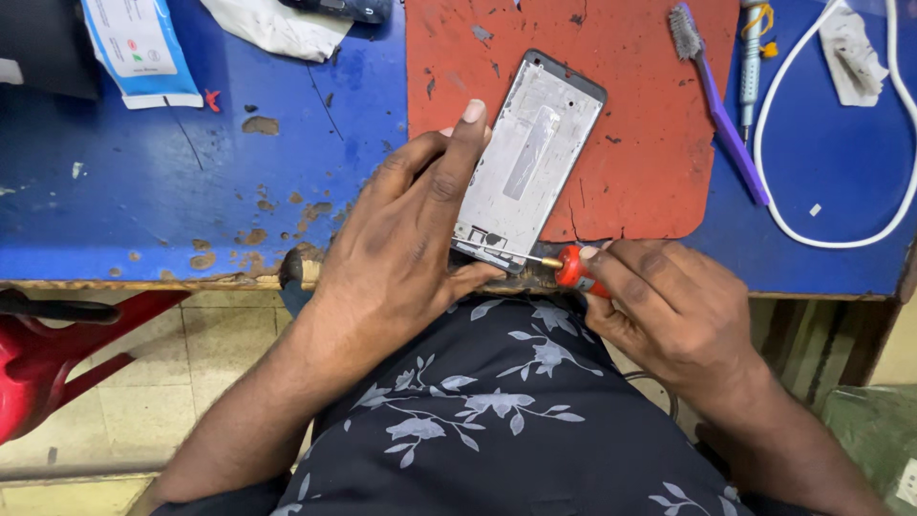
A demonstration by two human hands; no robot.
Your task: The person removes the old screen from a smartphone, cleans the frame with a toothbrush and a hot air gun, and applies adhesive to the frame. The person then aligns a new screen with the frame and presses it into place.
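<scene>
We note the left hand [406, 244] clamped on the left edge of the phone frame [528, 158], which lies on the red mat [650, 143]. Right of the frame's lower corner, the right hand [669, 306] pinches a red screwdriver [571, 268], tip at that corner. We judge a slipping tip could gouge the frame or strip a screw.

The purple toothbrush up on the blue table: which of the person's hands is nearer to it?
Right. The right hand, gripping a red screwdriver, sits below the purple toothbrush; the left hand lies farther left, across the phone frame.
</scene>
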